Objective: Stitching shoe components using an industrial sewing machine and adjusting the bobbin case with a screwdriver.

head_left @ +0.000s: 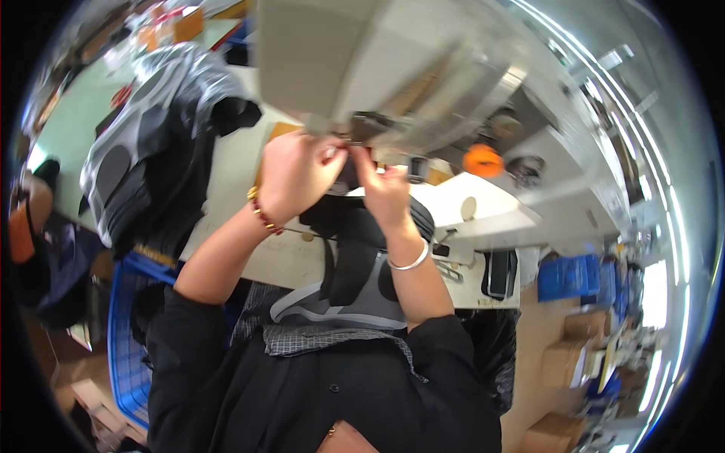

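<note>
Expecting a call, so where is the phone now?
In the head view, the phone lies right of centre, at the right end of the table, beyond the right hand.

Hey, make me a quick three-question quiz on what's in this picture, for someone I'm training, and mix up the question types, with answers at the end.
1. True or false: the left hand and the right hand are close together at the pale machine.

2. On which of the person's sides is the silver bangle worn?
A) left
B) right
C) both

3. Fill in the blank: the brightly coloured round piece to the right of the hands is ____ in colour.

Key: 1. True. 2. B. 3. Orange.
</note>
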